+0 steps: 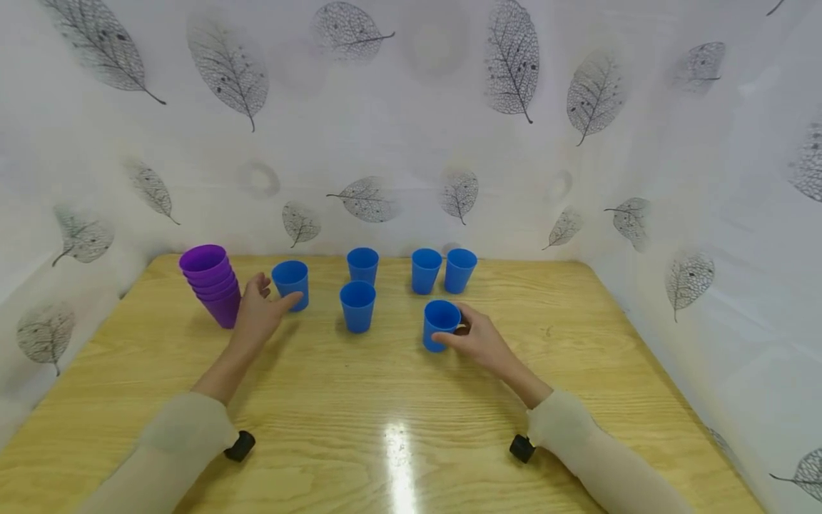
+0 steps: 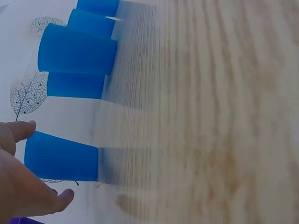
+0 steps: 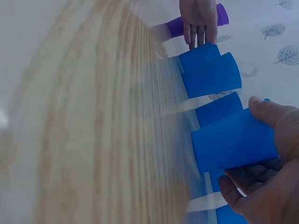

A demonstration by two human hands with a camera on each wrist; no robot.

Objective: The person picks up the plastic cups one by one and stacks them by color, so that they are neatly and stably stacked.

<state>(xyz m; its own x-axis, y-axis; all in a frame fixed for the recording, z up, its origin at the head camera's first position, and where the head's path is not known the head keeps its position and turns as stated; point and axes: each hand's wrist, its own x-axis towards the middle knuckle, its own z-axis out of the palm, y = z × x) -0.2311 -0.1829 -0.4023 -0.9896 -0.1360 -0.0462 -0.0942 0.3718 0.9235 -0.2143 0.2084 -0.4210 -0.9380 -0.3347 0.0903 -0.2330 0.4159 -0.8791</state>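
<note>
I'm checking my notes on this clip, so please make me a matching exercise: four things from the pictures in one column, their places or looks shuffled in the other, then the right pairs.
Things:
1. Left hand
2. Right hand
3. Purple cups
4. Tabletop

Places or looks, in the head view:
A. Nested together in one stack
B. At the nearest blue cup
C. Yellowish, with wood grain
D. At the leftmost blue cup

Right pairs: 1-D, 2-B, 3-A, 4-C
</note>
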